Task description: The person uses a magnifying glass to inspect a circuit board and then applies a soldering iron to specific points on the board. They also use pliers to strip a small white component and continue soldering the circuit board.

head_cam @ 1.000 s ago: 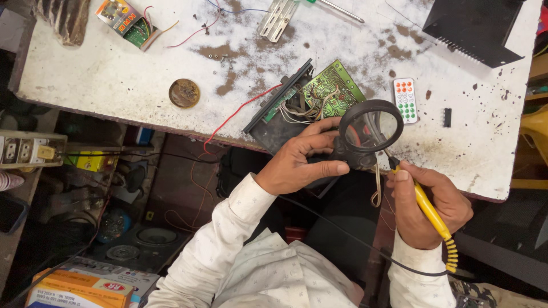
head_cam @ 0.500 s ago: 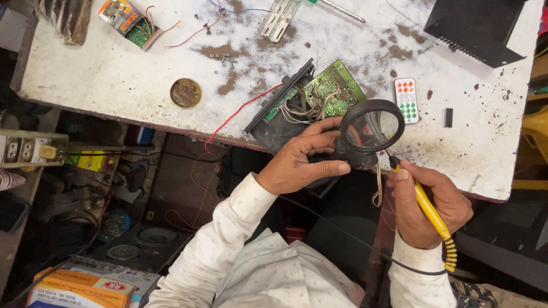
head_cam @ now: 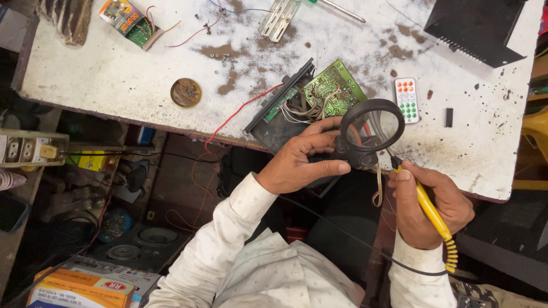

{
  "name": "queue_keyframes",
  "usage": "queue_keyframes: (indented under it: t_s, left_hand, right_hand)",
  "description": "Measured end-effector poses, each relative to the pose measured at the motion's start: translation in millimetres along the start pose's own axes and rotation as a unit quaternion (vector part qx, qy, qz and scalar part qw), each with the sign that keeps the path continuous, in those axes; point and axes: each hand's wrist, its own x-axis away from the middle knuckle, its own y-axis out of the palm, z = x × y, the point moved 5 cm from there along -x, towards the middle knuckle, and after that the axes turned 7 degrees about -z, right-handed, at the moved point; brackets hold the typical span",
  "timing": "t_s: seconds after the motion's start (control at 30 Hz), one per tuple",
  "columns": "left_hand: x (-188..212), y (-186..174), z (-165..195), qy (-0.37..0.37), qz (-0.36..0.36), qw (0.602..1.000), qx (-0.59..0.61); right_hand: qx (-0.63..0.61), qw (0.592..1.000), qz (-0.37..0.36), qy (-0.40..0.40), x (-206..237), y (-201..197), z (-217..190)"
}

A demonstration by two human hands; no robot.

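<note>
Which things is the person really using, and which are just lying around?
In use:
left hand holding black round magnifying glass
right hand holding yellow soldering iron
green circuit board

Lying about:
white remote with coloured buttons
round brown tin
black ribbed box

Even, bright light falls on the white table top (head_cam: 114, 74), with only soft, short shadows. The space beneath the table, at near left, is dim. The magnifying lens (head_cam: 372, 128) shows faint glare. Focus is sharp throughout, with no evident motion blur.
</note>
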Motion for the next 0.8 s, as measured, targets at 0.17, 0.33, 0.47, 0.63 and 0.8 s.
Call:
queue_keyframes:
  t_s: [0.17,0.33,0.47,0.63,0.8]
  left_hand:
    - [0,-1,-1,-0.003,0.0,1.0,0.003]
    - [0,0,-2,-0.004,-0.001,1.0,0.002]
    - [0,-1,-2,-0.003,0.0,1.0,0.006]
    - [0,-2,-2,-0.008,0.0,1.0,0.008]
    - [0,-2,-1,-0.007,-0.001,1.0,0.021]
  right_hand:
    - [-0.007,1.0,-0.001,-0.001,0,0,2]
    - [-0.028,1.0,-0.005,-0.001,-1,-1,6]
    - [-0.043,0.999,-0.003,0.011,0,0,9]
    - [-0.07,0.997,0.004,0.031,0,1,14]
    - [-0.12,0.992,0.011,0.04,0,0,21]
